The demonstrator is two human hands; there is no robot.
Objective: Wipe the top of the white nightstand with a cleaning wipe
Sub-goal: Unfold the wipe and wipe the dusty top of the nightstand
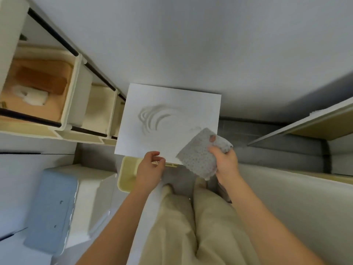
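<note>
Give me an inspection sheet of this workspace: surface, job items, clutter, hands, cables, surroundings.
Surface: white nightstand top, with curved grey streaks left of centre.
Job's things: grey dotted cleaning wipe, held at the top's near right corner, hanging partly past the front edge.
Clutter: nothing seen on the top.
Hands: right hand grips the wipe, one fingertip showing through it; left hand is empty, fingers curled at the front edge.
Cables: nothing seen.
Surroundings: cream shelving to the left holding a tan bin; blue-lidded box at lower left; cream bin below the front edge; white wall behind.
</note>
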